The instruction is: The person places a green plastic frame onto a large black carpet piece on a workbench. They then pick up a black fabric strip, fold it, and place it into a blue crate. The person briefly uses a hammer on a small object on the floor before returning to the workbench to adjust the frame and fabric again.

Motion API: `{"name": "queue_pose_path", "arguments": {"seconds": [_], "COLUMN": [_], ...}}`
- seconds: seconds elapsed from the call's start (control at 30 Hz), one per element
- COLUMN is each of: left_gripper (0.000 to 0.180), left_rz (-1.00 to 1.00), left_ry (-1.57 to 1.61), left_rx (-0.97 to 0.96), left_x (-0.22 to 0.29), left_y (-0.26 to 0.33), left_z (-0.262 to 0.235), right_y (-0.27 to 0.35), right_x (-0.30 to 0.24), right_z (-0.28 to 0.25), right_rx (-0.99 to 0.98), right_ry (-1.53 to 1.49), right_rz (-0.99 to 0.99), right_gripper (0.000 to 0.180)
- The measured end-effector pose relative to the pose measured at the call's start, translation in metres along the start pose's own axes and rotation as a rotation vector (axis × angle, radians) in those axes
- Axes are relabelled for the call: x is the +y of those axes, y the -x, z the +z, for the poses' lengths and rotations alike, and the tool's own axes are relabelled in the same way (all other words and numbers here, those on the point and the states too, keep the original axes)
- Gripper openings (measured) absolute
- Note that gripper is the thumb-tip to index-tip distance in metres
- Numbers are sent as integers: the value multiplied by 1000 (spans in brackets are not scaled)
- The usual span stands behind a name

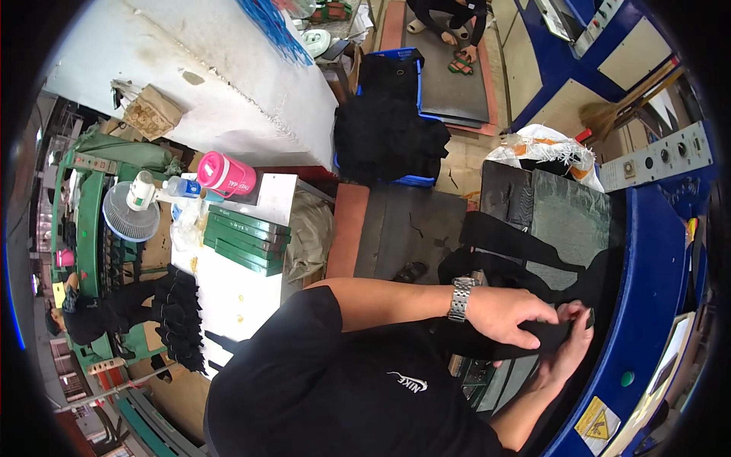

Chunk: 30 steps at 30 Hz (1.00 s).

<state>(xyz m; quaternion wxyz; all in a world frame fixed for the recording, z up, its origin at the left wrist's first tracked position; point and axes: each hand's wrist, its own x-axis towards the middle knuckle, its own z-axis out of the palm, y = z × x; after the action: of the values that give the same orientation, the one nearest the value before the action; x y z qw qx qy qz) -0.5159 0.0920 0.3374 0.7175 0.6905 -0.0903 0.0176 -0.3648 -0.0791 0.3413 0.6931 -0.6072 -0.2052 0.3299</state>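
Observation:
My left hand (pixel 509 316), a metal watch on its wrist, is closed on a black fabric piece (pixel 550 333) with fingers and thumb. My right hand (pixel 565 356) grips the same piece from the other side, and the fingertips of both hands come close together. Most of this cloth is hidden by the hands. Beyond them, a long black fabric strip (pixel 518 242) lies across a grey-green plate (pixel 567 217) on the machine's work surface. More dark cloth lies around the hands, where it is hard to tell one piece from another.
A blue machine frame (pixel 647 282) with a knob panel (pixel 659 158) borders the right side. A blue crate (pixel 430 180) heaped with black cloth stands on the floor. On a white table (pixel 236 305) are green boxes (pixel 247 236) and a pink jug (pixel 226 175). Another person crouches far off.

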Motion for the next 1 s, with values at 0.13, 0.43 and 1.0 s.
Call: {"name": "queue_pose_path", "arguments": {"seconds": [0.13,0.43,1.0], "left_gripper": [42,41,23], "left_rz": [18,-337,-576], "left_ry": [77,162,254], "left_rx": [-21,-91,563], "left_x": [-10,-65,-182], "left_y": [19,61,89], "left_z": [-25,-86,-133], "right_y": [-18,-75,-173], "right_x": [-22,-7,114], "right_z": [-13,-89,-201], "right_rx": [126,238,335], "right_ry": [141,632,1082], "right_rz": [134,264,122], "right_gripper": [31,23,32]}}
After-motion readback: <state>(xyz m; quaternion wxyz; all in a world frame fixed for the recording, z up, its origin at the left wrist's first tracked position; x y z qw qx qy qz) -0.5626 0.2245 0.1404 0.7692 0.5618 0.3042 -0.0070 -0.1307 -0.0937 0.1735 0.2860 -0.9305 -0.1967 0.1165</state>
